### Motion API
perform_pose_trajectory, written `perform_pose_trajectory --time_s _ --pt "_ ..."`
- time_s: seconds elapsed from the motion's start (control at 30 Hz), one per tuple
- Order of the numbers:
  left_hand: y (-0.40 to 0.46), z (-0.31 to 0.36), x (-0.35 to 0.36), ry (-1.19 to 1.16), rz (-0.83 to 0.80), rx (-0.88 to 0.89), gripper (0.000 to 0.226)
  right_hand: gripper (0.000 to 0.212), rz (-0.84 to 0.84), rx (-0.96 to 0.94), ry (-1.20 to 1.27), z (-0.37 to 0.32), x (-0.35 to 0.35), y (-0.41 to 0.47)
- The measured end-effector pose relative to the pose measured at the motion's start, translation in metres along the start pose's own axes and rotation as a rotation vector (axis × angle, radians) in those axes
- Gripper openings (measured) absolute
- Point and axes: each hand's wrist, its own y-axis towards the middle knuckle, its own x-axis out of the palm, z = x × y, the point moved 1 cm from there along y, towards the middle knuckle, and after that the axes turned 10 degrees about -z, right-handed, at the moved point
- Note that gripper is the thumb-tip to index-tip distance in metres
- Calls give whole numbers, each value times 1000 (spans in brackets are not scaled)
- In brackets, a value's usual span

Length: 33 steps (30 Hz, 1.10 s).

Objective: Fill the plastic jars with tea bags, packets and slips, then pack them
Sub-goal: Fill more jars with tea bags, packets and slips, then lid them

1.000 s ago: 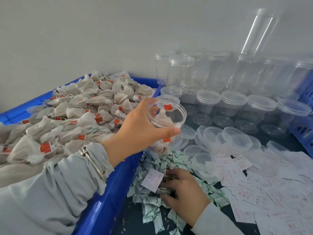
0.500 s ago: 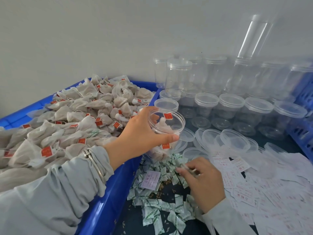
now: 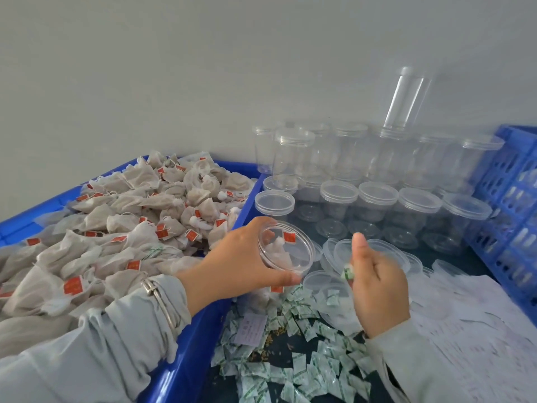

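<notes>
Keep your left hand (image 3: 232,266) wrapped round the open jar (image 3: 286,247), mouth tilted toward your right hand (image 3: 377,283), which pinches a small green-and-white packet (image 3: 348,271) just beside the rim, and drop it onto the tea bags (image 3: 280,251) inside.

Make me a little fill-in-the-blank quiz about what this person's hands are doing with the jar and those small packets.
1. The left hand holds an open jar that already contains ____ with red tags.
2. The right hand pinches a small green and white ____.
3. The tea bags are heaped in a crate coloured ____.
4. The loose packets lie on the table directly ____ the held jar.

Missing words: tea bags; packet; blue; below
</notes>
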Motion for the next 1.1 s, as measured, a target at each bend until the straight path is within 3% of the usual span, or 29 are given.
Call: perform_pose_trajectory --time_s 0.13,0.27,0.47,0.57,0.67,0.83,0.93,1.1 --pt "-2 3 1 -7 -44 46 105 48 -108 -267 -158 -36 12 18" --pt "-3 5 0 -46 -26 66 88 43 -386 -291 -387 -44 25 30" --pt "-4 6 -2 -80 -35 62 90 33 -153 -326 -217 -34 -3 32" --pt "-5 8 -2 -103 -27 66 84 27 -77 -237 -185 -16 -33 28" --pt "-6 13 -1 -164 -11 67 86 25 -85 -11 -204 14 -66 25" --pt "-7 21 1 -263 -6 59 92 13 -182 349 -483 69 -98 14" --pt "-8 23 6 -273 -19 43 102 21 -205 457 -562 94 -94 3" --pt "-8 29 12 -282 -44 42 83 38 -192 585 -676 121 -77 -1"
